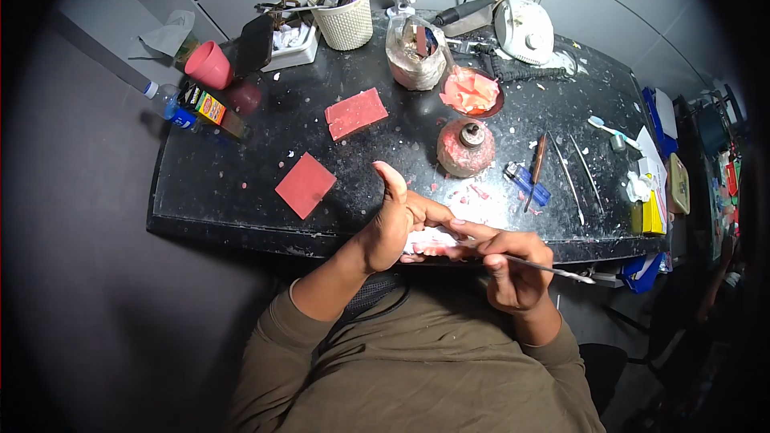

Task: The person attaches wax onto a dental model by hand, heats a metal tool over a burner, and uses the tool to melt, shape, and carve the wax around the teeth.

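My left hand [389, 228] holds a white plaster piece with pink wax on it, apparently a dental cast [431, 240], at the table's front edge. Its thumb sticks up and its fingers pass behind the piece. In my right hand [517, 265] is a thin metal wax carver [568, 274], gripped like a pen. One end of the carver sticks out to the right with whitish stuff on it; the other points toward the cast, its tip hidden by my fingers. Two pink wax sheets, one square [305, 185] and one oblong [356, 114], lie to the left.
A wax-spattered spirit burner [466, 148] stands behind my hands, before a bowl of pink wax scraps [472, 91]. Right of it lie a blue lighter [529, 184], a brown-handled knife [536, 164] and two metal tools [568, 180]. A tool cup [345, 20] stands at the back.
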Demonstrator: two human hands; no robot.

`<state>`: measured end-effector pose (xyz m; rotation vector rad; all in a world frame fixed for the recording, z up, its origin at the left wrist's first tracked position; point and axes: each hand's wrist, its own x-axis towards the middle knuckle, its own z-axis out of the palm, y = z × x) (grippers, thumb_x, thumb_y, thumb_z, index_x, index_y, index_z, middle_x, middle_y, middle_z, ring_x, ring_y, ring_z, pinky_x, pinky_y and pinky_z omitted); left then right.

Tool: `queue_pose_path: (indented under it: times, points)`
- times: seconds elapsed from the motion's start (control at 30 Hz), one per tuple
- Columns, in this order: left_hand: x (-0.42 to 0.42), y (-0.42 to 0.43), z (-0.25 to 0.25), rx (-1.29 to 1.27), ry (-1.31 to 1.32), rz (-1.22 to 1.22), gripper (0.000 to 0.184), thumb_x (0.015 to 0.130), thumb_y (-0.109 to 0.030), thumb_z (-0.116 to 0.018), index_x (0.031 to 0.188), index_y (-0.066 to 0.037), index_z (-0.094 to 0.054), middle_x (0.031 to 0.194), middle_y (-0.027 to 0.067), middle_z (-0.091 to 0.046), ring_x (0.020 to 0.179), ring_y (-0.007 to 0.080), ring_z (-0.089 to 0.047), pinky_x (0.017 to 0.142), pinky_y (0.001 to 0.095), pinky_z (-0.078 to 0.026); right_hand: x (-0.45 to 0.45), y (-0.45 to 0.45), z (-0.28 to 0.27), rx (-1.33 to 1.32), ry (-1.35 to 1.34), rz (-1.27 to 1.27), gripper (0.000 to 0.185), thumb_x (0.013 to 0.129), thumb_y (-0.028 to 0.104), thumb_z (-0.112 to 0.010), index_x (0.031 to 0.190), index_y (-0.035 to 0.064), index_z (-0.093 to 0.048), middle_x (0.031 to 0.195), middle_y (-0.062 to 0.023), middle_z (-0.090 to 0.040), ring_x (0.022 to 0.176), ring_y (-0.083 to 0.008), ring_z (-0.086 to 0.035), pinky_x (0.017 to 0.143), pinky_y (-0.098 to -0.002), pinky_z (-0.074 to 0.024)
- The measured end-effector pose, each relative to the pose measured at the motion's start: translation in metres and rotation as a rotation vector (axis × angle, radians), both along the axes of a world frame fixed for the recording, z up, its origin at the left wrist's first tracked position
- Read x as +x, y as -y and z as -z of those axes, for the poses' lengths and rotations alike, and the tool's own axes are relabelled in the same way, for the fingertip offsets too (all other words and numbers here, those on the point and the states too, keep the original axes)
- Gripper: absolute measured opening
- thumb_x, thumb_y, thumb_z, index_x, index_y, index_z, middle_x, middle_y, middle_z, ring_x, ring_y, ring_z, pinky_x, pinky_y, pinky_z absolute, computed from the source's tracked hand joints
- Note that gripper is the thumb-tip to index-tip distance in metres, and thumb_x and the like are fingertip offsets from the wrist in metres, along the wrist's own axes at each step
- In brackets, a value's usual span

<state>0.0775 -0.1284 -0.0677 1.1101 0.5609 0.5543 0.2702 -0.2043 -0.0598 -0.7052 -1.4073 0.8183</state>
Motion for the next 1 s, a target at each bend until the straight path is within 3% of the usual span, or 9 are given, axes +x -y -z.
queue_pose_path:
  times: [0.1, 0.17, 0.23, 0.43, 0.47, 0.53, 0.67, 1.0]
  points:
    - [0.001, 0.003, -0.008, -0.083, 0.015, 0.012, 0.135, 0.066, -0.092, 0.015, 0.094, 0.011, -0.067, 0.077, 0.0104, -0.066, 0.06, 0.0093, -0.052, 0.053, 0.0204, -0.043, 0.001, -0.012, -0.021, 0.236, 0.409, -0.004, 0.015, 0.085, 0.005, -0.073, 0.091, -0.0029, -0.062, 0.095, -0.0185, -0.07, 0.088, -0.0337, -0.072, 0.077, -0.0387, -0.0596]
    - [0.002, 0.003, -0.011, -0.133, 0.02, -0.036, 0.131, 0.067, -0.09, 0.017, 0.089, 0.008, -0.067, 0.075, 0.0074, -0.064, 0.062, 0.0083, -0.05, 0.058, 0.0207, -0.041, -0.002, -0.013, -0.019, 0.24, 0.424, -0.023, 0.016, 0.082, 0.005, -0.075, 0.09, -0.0026, -0.064, 0.094, -0.0173, -0.07, 0.088, -0.0329, -0.072, 0.079, -0.0387, -0.059]
    - [0.003, 0.0, -0.009, 0.118, -0.071, -0.012, 0.13, 0.064, -0.092, 0.016, 0.086, 0.007, -0.066, 0.069, 0.0056, -0.061, 0.055, 0.0068, -0.046, 0.048, 0.0194, -0.039, -0.005, -0.014, -0.021, 0.235, 0.456, -0.029, 0.018, 0.076, 0.005, -0.079, 0.087, -0.0014, -0.066, 0.091, -0.0152, -0.07, 0.09, -0.0305, -0.071, 0.083, -0.0383, -0.0572]
    - [0.004, -0.001, 0.005, -0.032, 0.039, 0.036, 0.124, 0.063, -0.091, 0.017, 0.078, 0.004, -0.061, 0.065, 0.0021, -0.055, 0.051, 0.0053, -0.042, 0.042, 0.0182, -0.036, -0.005, -0.017, -0.017, 0.2, 0.44, -0.039, 0.017, 0.076, 0.004, -0.079, 0.088, -0.0009, -0.067, 0.088, -0.0125, -0.071, 0.092, -0.0294, -0.071, 0.085, -0.0382, -0.0564]
    - [0.002, -0.002, 0.006, -0.032, 0.039, 0.036, 0.124, 0.063, -0.091, 0.017, 0.078, 0.004, -0.061, 0.065, 0.0021, -0.055, 0.051, 0.0053, -0.042, 0.042, 0.0182, -0.036, -0.005, -0.017, -0.018, 0.2, 0.441, -0.039, 0.017, 0.076, 0.004, -0.079, 0.088, -0.0009, -0.067, 0.088, -0.0125, -0.071, 0.092, -0.0294, -0.071, 0.085, -0.0382, -0.0564]
    - [-0.002, -0.003, 0.008, -0.089, 0.039, 0.068, 0.132, 0.066, -0.092, 0.015, 0.082, 0.013, -0.064, 0.07, 0.0073, -0.06, 0.058, 0.0093, -0.049, 0.053, 0.0196, -0.042, -0.006, -0.017, -0.018, 0.198, 0.452, -0.023, 0.018, 0.076, 0.004, -0.08, 0.088, -0.0006, -0.068, 0.087, -0.0117, -0.071, 0.091, -0.0295, -0.071, 0.085, -0.0388, -0.0561]
    - [0.003, -0.003, 0.005, 0.032, 0.016, 0.052, 0.133, 0.065, -0.092, 0.013, 0.084, 0.015, -0.063, 0.067, 0.007, -0.059, 0.056, 0.009, -0.048, 0.052, 0.0194, -0.041, -0.008, -0.017, -0.018, 0.199, 0.452, -0.028, 0.018, 0.076, 0.004, -0.08, 0.088, -0.0005, -0.068, 0.087, -0.0117, -0.071, 0.09, -0.0295, -0.071, 0.086, -0.0389, -0.0562]
    - [-0.001, -0.004, 0.001, -0.096, 0.041, 0.075, 0.135, 0.066, -0.093, 0.011, 0.089, 0.016, -0.064, 0.066, 0.0073, -0.061, 0.051, 0.0073, -0.049, 0.044, 0.0179, -0.041, -0.007, -0.016, -0.019, 0.161, 0.454, -0.029, 0.016, 0.077, 0.0, -0.078, 0.089, -0.001, -0.069, 0.087, -0.0122, -0.071, 0.089, -0.0287, -0.071, 0.086, -0.0394, -0.0564]
